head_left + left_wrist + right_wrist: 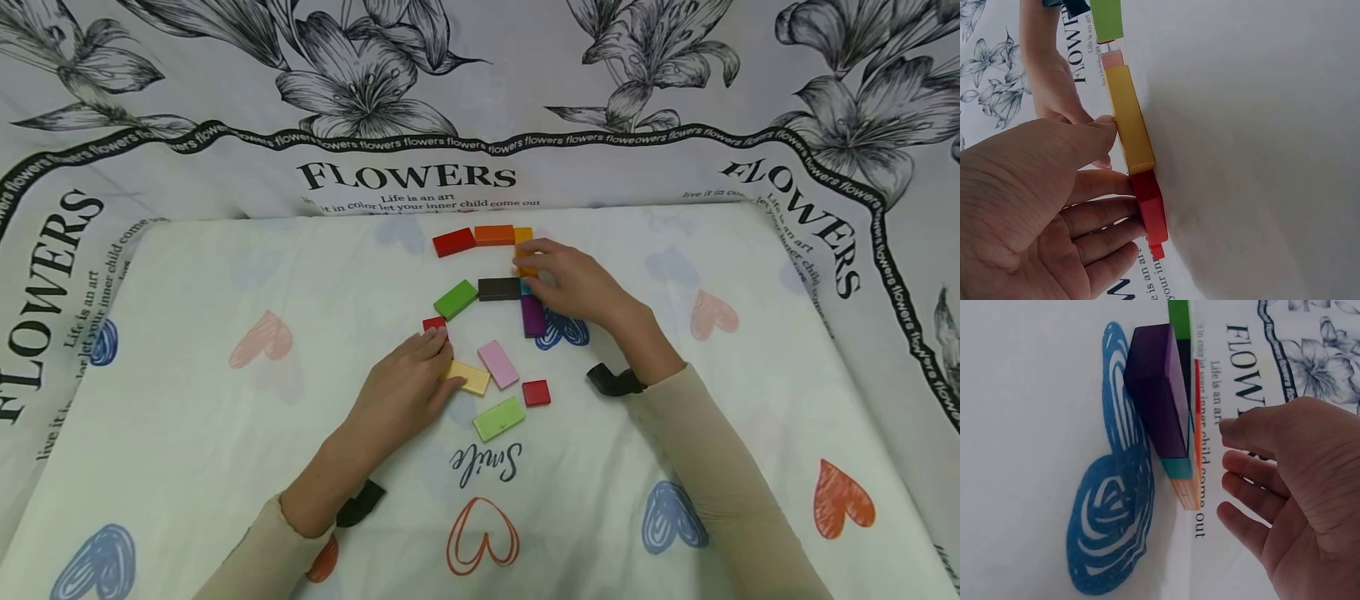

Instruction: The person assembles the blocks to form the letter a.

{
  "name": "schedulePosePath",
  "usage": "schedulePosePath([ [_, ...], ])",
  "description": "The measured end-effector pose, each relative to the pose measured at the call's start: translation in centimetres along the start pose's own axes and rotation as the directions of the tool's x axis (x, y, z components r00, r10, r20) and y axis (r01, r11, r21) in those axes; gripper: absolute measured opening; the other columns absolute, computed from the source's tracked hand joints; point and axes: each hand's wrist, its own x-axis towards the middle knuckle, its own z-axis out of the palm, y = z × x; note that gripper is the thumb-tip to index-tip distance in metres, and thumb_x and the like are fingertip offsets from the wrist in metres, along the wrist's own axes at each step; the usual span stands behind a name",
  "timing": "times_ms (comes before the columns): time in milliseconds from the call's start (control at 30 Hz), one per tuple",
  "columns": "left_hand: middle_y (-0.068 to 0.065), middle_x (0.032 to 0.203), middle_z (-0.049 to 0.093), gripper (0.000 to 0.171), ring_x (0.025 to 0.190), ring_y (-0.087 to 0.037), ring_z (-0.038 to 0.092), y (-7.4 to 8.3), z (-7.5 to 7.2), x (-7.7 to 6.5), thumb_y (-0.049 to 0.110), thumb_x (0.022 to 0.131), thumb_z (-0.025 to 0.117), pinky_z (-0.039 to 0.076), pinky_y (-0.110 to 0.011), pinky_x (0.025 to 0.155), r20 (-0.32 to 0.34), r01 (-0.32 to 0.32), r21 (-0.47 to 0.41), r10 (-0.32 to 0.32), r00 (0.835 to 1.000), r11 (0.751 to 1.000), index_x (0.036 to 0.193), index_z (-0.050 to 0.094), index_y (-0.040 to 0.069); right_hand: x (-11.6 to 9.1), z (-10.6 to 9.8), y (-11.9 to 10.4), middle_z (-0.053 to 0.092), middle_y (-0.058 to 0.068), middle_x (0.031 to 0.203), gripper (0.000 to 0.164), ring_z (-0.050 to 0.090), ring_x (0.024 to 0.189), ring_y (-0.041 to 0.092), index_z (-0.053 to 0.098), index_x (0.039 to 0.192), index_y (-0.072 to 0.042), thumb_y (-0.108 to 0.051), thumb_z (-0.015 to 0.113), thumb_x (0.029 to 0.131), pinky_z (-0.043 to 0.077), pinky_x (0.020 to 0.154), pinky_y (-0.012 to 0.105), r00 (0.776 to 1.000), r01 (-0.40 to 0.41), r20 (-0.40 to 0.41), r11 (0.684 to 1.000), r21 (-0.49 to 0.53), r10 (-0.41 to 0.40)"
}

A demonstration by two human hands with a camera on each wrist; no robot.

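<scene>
In the head view my left hand reaches over a red block and a pale yellow block. The left wrist view shows the thumb touching the yellow block and extended fingers against the red block. My right hand is above the yellow-orange block, beside a teal block and a purple block. In the right wrist view, that hand has its fingers spread, apart from the purple block, holding nothing.
A red block and an orange block lie at the back. A black block and a green block sit centrally. Nearer are a pink block, a red square block and a light green block.
</scene>
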Motion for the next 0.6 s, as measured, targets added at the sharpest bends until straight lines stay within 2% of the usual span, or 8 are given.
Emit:
schedulePosePath([
  [333, -0.017, 0.146, 0.067, 0.051, 0.14, -0.03, 0.063, -0.2, 0.1, 0.0, 0.03, 0.094, 0.081, 0.046, -0.044, 0.122, -0.006, -0.001, -0.004, 0.001, 1.0, 1.0, 0.134, 0.071, 0.0, -1.6, 0.3, -1.1, 0.058, 0.01, 0.156, 0.04, 0.053, 0.147, 0.03, 0.067, 0.143, -0.011, -0.022, 0.066, 0.105, 0.046, 0.123, 0.05, 1.0, -0.029, -0.009, 0.998, 0.053, 0.029],
  [467, -0.017, 0.146, 0.067, 0.05, 0.14, -0.03, 0.063, -0.2, 0.1, -0.1, 0.031, 0.095, 0.08, 0.046, -0.044, 0.122, -0.008, -0.006, -0.003, 0.006, 1.0, 1.0, 0.134, 0.071, 0.0, -2.3, 0.6, -1.6, 0.059, 0.009, 0.155, 0.04, 0.055, 0.145, 0.029, 0.067, 0.143, -0.011, -0.021, 0.067, 0.105, 0.048, 0.122, 0.049, 1.0, -0.019, -0.014, 0.999, 0.045, 0.02],
  [600, -0.017, 0.146, 0.067, 0.049, 0.139, -0.03, 0.064, 0.0, 0.3, -0.1, 0.03, 0.094, 0.082, 0.047, -0.043, 0.121, -0.019, 0.016, -0.006, -0.016, 1.0, 1.0, 0.133, 0.072, 0.001, -2.8, 0.9, -2.3, 0.06, 0.009, 0.153, 0.04, 0.058, 0.141, 0.028, 0.068, 0.143, -0.012, -0.022, 0.068, 0.104, 0.05, 0.119, 0.048, 1.0, 0.003, 0.0, 0.999, 0.044, -0.003],
])
